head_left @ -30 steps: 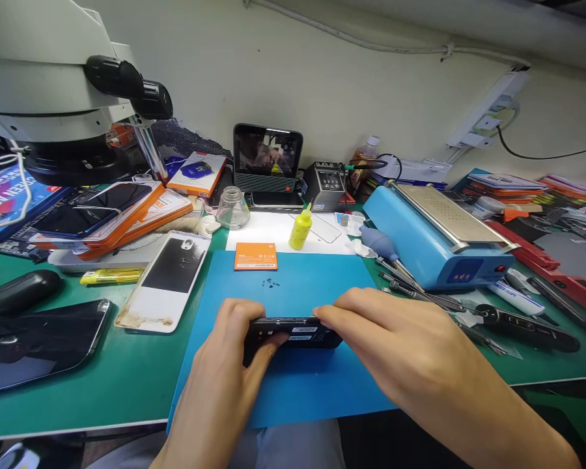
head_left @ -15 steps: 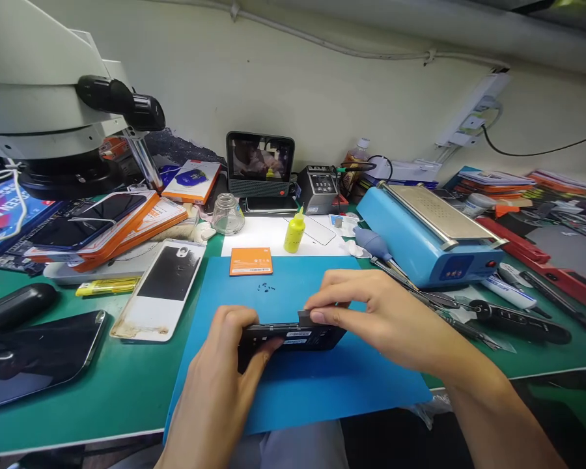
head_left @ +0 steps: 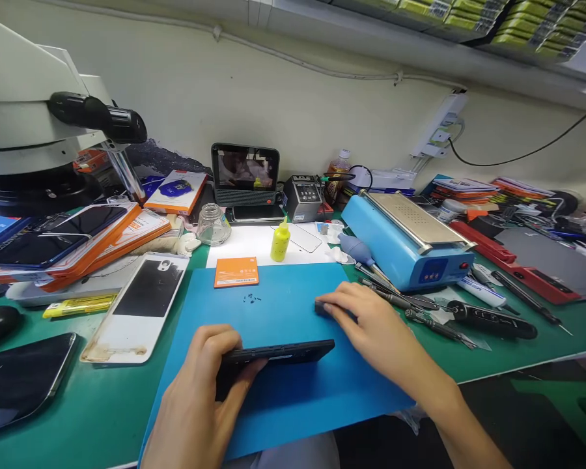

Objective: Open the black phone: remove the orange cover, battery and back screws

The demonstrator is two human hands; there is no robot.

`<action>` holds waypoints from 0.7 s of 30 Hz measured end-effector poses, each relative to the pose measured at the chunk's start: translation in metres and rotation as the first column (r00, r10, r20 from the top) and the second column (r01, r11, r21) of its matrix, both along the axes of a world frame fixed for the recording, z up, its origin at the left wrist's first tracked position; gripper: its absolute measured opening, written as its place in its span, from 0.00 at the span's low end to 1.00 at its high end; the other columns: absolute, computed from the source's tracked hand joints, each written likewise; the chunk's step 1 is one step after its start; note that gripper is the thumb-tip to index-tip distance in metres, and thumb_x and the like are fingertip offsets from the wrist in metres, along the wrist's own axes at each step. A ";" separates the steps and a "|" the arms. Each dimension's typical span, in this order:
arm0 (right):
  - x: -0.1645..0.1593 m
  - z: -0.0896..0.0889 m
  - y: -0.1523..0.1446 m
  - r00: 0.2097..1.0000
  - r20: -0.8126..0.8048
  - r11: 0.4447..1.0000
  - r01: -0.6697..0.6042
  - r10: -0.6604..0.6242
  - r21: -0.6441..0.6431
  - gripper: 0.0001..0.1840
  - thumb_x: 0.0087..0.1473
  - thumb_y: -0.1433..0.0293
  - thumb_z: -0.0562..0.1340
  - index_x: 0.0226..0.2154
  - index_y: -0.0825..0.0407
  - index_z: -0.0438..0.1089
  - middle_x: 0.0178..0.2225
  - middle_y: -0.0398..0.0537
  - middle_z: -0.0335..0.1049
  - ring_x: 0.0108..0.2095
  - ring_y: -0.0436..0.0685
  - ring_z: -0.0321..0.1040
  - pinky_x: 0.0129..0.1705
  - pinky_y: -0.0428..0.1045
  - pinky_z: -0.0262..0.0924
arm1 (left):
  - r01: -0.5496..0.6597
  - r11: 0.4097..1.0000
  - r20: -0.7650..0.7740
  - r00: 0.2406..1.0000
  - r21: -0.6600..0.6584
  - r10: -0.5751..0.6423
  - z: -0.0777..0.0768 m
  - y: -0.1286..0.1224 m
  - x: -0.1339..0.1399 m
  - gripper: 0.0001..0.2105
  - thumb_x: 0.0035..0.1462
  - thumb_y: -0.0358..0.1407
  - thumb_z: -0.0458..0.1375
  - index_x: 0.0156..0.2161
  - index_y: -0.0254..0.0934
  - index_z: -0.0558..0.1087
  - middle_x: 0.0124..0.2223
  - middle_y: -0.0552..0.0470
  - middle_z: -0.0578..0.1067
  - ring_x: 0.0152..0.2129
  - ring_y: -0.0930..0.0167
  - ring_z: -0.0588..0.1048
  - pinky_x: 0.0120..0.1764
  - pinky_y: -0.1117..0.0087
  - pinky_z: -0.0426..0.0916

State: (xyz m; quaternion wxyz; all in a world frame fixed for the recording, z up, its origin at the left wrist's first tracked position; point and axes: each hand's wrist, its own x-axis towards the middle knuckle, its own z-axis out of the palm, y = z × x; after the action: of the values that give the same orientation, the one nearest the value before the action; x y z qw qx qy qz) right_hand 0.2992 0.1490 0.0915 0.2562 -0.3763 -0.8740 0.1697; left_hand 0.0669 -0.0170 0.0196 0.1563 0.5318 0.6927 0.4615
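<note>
My left hand (head_left: 200, 371) is closed around the left end of a black phone body (head_left: 293, 353), thumb underneath and fingers on top. The phone is tilted nearly on edge above a blue mat (head_left: 297, 407). To the right and beyond it, my right hand (head_left: 371, 322) pinches a small, dark, flat piece (head_left: 319, 307) whose kind I cannot make out. That piece is apart from the phone. An orange phone battery (head_left: 236, 271) lies at the mat's far edge, with several tiny dark screws (head_left: 251, 299) just in front of it.
A yellow dropper bottle (head_left: 280, 242) and a glass jar (head_left: 213, 225) stand behind the mat. On the right are a blue heating plate (head_left: 410, 241) and tools (head_left: 491, 319). A white-backed phone (head_left: 137, 306) lies left, below a microscope (head_left: 34, 117).
My right hand has drawn the small dark piece away from the phone's top edge, up and to the right. The phone has tipped flatter in my left hand, and the camera view has shifted.
</note>
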 end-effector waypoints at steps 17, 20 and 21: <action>0.006 0.007 -0.060 0.981 0.044 0.883 -0.187 0.187 0.431 0.20 0.67 0.87 0.58 0.54 0.55 0.75 0.44 0.49 0.79 0.42 0.49 0.76 0.42 0.45 0.66 | 0.049 0.993 -0.249 0.968 0.108 -0.021 -0.007 -0.001 -0.012 0.08 0.77 0.48 0.57 0.53 0.50 0.68 0.49 0.56 0.78 0.41 0.73 0.84 0.35 0.80 0.76; 0.005 0.009 -0.061 0.981 0.049 0.884 -0.192 0.190 0.425 0.21 0.67 0.87 0.57 0.54 0.55 0.74 0.44 0.48 0.78 0.42 0.49 0.76 0.44 0.45 0.66 | 0.073 0.991 -0.269 0.962 0.112 -0.040 -0.008 0.000 -0.014 0.08 0.76 0.44 0.60 0.54 0.49 0.67 0.49 0.55 0.78 0.39 0.72 0.85 0.34 0.80 0.77; 0.004 0.010 -0.061 0.981 0.053 0.886 -0.192 0.188 0.422 0.21 0.66 0.87 0.57 0.54 0.55 0.74 0.44 0.48 0.78 0.42 0.50 0.76 0.44 0.45 0.66 | 0.071 0.992 -0.262 0.964 0.108 -0.040 -0.008 0.001 -0.013 0.08 0.75 0.43 0.60 0.54 0.49 0.68 0.49 0.55 0.78 0.39 0.72 0.84 0.33 0.79 0.77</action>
State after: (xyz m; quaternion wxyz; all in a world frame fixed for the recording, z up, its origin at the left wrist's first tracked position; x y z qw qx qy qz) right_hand 0.3030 0.0880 0.1011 0.3097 -0.2249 -0.9239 -0.0025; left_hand 0.0534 -0.0163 0.0121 0.0460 0.6150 0.6640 0.4229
